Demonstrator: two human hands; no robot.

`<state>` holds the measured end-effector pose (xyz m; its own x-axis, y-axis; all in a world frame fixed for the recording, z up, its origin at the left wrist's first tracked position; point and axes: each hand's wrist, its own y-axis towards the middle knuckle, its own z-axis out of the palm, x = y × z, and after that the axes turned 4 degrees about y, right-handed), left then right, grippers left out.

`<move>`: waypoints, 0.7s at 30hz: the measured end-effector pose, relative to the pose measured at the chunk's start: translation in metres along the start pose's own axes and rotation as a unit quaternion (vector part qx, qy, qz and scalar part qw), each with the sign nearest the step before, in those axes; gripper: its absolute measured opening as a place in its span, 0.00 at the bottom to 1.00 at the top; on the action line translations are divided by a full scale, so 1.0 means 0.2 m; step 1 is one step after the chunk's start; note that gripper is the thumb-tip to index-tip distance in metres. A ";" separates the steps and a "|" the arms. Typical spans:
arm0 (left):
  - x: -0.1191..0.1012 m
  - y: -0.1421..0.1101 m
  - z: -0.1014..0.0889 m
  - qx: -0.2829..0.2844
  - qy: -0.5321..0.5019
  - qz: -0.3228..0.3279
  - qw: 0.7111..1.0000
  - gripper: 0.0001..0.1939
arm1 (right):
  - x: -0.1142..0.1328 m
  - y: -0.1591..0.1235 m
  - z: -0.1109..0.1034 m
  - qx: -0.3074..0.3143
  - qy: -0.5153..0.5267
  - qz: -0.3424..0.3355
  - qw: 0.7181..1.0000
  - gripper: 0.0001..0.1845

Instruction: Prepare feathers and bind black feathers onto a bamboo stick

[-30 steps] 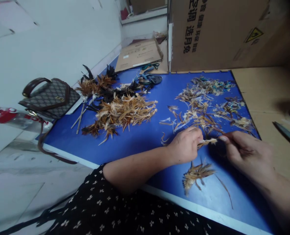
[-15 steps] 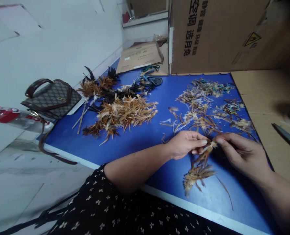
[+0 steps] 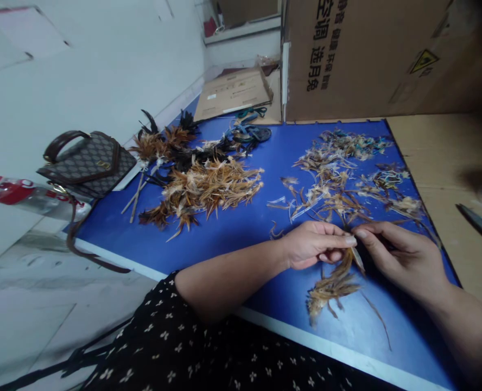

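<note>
My left hand (image 3: 318, 244) is closed in a pinch on some brown feathers (image 3: 344, 264), thumb on top, and the feathers hang below its fingertips. Thumb and forefinger of my right hand (image 3: 406, 258) are pinched at the upper end of the same feathers, close beside the left thumb; their exact contact is partly hidden. On the table below lies a small brown feather bunch (image 3: 330, 294), with a thin loose quill (image 3: 377, 319) to its right. Just beyond my hands spreads a messy heap of feather scraps and pale strips (image 3: 326, 190).
A larger pile of brown and black feathers (image 3: 212, 184) covers the left of the blue table (image 3: 224, 244). Behind it are a flattened carton (image 3: 235, 92) and a big cardboard box (image 3: 367, 60). A handbag (image 3: 90, 165) and bottle (image 3: 33, 198) stand left; scissors (image 3: 479, 224) lie right.
The pale end of the feathers between my hands no longer shows at the right fingertips. My fingertips are closer together, and a pale feather now points downward below them.
</note>
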<state>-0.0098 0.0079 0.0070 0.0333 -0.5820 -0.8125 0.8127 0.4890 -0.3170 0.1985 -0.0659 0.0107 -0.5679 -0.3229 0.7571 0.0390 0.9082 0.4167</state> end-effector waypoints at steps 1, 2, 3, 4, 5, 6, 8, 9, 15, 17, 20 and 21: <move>0.00 0.00 0.00 -0.011 0.002 0.007 1.000 0.27 | 0.00 0.00 -0.01 -0.001 -0.001 0.007 1.000 0.12; 0.00 0.00 0.00 -0.024 0.006 0.014 1.000 0.27 | 0.01 0.00 -0.02 0.002 0.001 0.015 1.000 0.13; 0.00 0.00 0.00 -0.038 0.012 0.023 0.999 0.27 | 0.01 0.00 -0.03 0.008 0.006 0.025 1.000 0.15; 0.00 0.00 0.00 -0.052 0.018 0.033 0.998 0.27 | 0.02 0.00 -0.04 0.017 0.013 0.037 0.999 0.17; 0.00 0.01 -0.01 -0.065 0.025 0.042 0.997 0.27 | 0.02 0.00 -0.05 0.029 0.021 0.051 0.998 0.19; 0.01 0.01 -0.01 -0.076 0.030 0.053 0.995 0.27 | 0.02 0.00 -0.05 0.045 0.034 0.064 0.996 0.21; 0.01 0.02 -0.02 -0.090 0.034 0.073 0.993 0.27 | 0.03 0.00 -0.05 0.082 0.067 0.085 0.991 0.24; 0.02 0.03 -0.03 -0.093 0.035 0.080 0.992 0.28 | 0.03 0.00 -0.05 0.097 0.084 0.090 0.988 0.24; 0.04 0.05 -0.05 -0.102 0.040 0.115 0.987 0.28 | 0.03 0.00 -0.04 0.123 0.105 0.081 0.984 0.23; 0.04 0.05 -0.05 -0.092 0.050 0.124 0.987 0.28 | 0.03 0.01 -0.05 0.123 0.096 0.094 0.983 0.25; 0.04 0.04 -0.05 -0.079 0.067 0.132 0.986 0.30 | 0.03 0.02 -0.07 0.123 0.092 0.121 0.981 0.29; 0.03 0.04 -0.05 -0.080 0.069 0.132 0.986 0.30 | 0.03 0.02 -0.07 0.128 0.092 0.128 0.979 0.30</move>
<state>-0.0099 0.0144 -0.0061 0.1431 -0.3314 -0.9326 0.6839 0.7143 -0.1489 0.2067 -0.0678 0.0243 -0.4067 -0.0973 0.9083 -0.0594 0.9950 0.0800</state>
